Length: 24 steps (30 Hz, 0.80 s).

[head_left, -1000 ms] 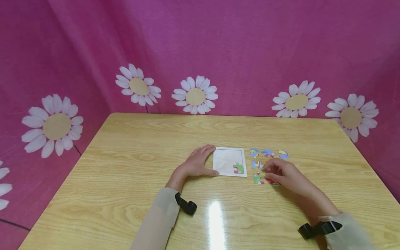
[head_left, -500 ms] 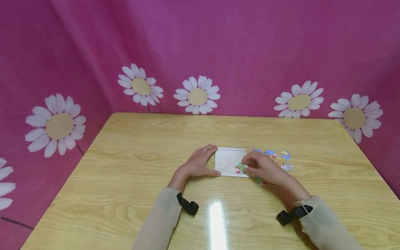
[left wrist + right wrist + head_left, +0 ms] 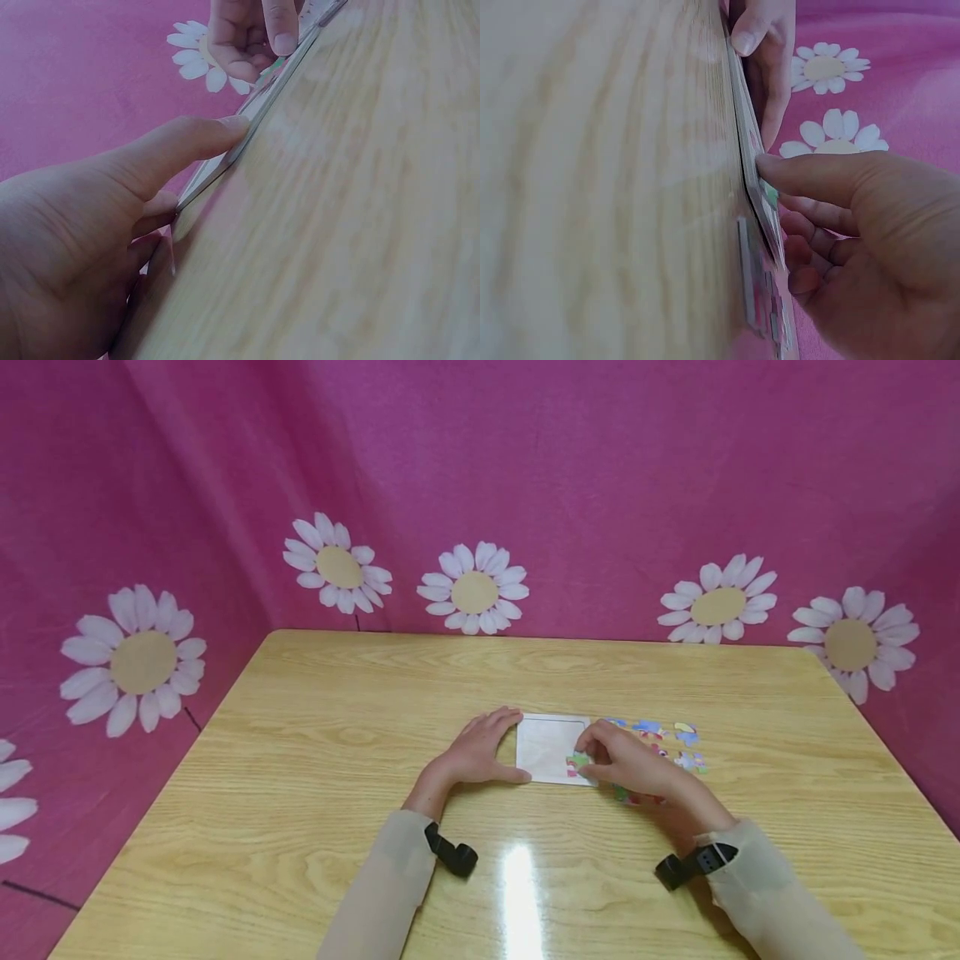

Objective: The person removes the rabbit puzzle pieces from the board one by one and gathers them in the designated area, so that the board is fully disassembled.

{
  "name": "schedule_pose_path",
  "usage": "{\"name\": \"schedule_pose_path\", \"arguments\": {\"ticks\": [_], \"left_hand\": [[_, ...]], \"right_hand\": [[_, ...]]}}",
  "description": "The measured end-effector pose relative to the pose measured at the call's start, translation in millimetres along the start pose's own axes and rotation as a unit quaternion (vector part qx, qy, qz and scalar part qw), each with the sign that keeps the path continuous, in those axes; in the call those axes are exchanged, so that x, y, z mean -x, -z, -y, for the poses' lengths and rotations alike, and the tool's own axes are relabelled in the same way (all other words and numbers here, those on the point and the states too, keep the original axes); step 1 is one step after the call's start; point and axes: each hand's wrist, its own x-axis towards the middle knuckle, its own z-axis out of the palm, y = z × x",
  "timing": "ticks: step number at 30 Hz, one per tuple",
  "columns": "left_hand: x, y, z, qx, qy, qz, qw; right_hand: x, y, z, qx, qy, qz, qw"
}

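A white square puzzle tray (image 3: 547, 743) lies on the table. At its left side, my left hand (image 3: 477, 753) spans the edge, thumb at the near corner and fingers at the far one. The left thumb (image 3: 217, 139) lies along the near edge in the left wrist view. Inside the tray's near right corner is a green and pink puzzle piece (image 3: 577, 762), partly covered. My right hand (image 3: 630, 764) has its thumb and index finger around this piece, other fingers curled. In the right wrist view, the piece's green edge (image 3: 769, 192) shows between thumb and index finger.
Several loose puzzle pieces (image 3: 686, 733) lie on the wooden table (image 3: 360, 718) just right of the tray, some hidden under the right hand. Behind the table hangs a pink curtain (image 3: 585, 468) with white flowers.
My right hand has moved left from the loose pieces to the piece in the tray's corner, then shifted slightly. The left hand has stayed at the tray's left edge.
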Motion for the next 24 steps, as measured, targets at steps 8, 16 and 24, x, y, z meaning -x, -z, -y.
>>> {"name": "schedule_pose_path", "arguments": {"ticks": [8, 16, 24], "left_hand": [[-0.2, 0.6, 0.0, -0.002, 0.0, 0.003, 1.0], [-1.2, -1.0, 0.6, -0.002, 0.002, 0.0, 1.0], [-0.4, -0.1, 0.9, 0.0, -0.001, 0.001, 1.0]], "right_hand": [[7.5, -5, 3, -0.011, -0.001, -0.026, 0.9996], [12.1, -9, 2, -0.013, 0.025, -0.067, 0.9974], [16.4, -5, 1, -0.019, 0.006, -0.081, 0.9965]]}}
